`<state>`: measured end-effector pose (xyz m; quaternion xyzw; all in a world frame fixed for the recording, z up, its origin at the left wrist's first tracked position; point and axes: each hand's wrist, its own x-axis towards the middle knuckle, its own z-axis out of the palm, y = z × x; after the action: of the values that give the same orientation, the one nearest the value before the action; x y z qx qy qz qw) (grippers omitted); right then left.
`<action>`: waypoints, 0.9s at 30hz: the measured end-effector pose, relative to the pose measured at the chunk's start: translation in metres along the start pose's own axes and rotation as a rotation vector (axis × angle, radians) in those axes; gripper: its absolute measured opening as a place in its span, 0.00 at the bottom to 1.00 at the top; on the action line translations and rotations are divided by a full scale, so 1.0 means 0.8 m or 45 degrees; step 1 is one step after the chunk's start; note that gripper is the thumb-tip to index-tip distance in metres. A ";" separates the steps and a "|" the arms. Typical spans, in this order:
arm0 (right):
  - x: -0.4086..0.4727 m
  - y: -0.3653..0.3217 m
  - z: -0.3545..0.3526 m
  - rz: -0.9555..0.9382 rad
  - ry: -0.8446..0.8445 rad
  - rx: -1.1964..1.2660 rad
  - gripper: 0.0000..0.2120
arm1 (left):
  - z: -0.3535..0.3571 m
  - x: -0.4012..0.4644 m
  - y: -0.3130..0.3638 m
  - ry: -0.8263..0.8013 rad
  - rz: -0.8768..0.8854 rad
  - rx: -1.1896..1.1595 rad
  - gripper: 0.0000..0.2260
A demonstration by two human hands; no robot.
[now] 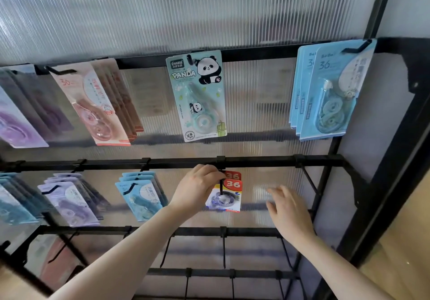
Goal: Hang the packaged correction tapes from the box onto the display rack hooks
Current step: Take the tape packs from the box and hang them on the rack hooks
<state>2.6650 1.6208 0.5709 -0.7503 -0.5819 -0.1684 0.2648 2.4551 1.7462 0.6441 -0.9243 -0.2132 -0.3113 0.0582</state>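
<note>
**On the middle rail, a red-topped pack going onto its hook**

On the middle rail of the rack [256, 160], my left hand [197, 188] pinches the top edge of a packaged correction tape with a red "36" corner [229, 195], and the hook [221, 183] already passes through its hole; a second pack of the same kind hangs just behind it. My right hand [287, 209] hovers beside it with fingers loose and spread, holding nothing.

Much looks done: pink packs [97, 104], a panda pack [197, 95] and blue packs [325, 90] hang from the top rail, and teal, lilac and light blue stacks fill the middle rail to my left. The box is out of view, so I cannot tell how many packs remain.

For room, the hook at the right end of the middle rail [309, 181] stands bare, and the hooks of the lower rails [223, 248] look bare too. The black corner post [325, 183] is near my right hand, so I judge sideways space there as tight.
</note>
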 end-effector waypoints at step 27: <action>-0.081 -0.066 0.042 -0.044 -0.316 -0.131 0.20 | 0.003 -0.233 -0.008 -0.219 -0.611 0.184 0.24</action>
<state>2.5949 1.5995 0.5180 -0.7678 -0.6136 -0.1087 0.1490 2.3200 1.6861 0.5302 -0.8639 -0.4519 -0.2204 0.0300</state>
